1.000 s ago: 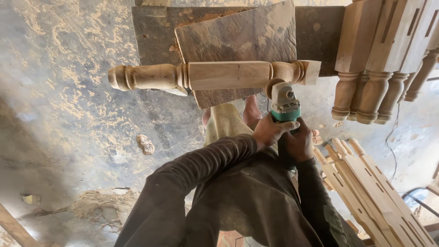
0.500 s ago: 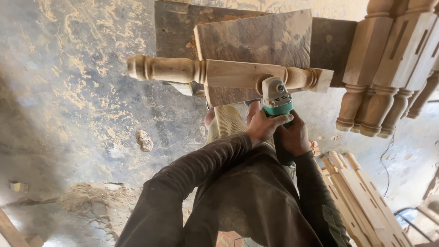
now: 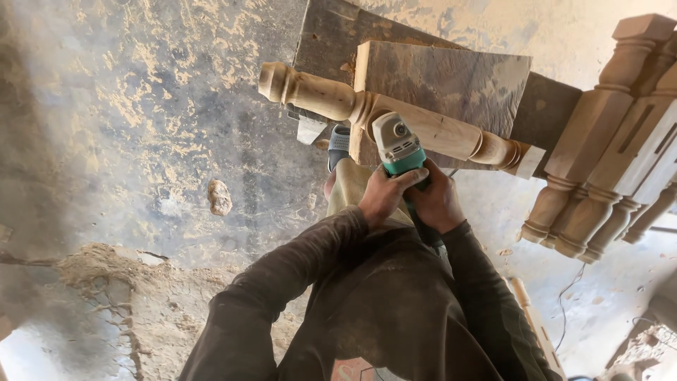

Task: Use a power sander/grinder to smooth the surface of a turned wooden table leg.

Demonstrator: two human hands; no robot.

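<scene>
Gripping the teal angle grinder (image 3: 399,149), the left hand (image 3: 381,195) and right hand (image 3: 437,202) clenched its body; its head pressed the turned wooden leg (image 3: 437,134) just beyond them.

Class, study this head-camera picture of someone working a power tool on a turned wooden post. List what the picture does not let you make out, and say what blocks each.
1. Tool's working face: head view, hidden under the grinder body, against the wooden post.
2. Grip: left hand and right hand cover the handle.
3. Post's support: hidden behind the board.
4. Stacked posts: cut off by the right edge.
</scene>
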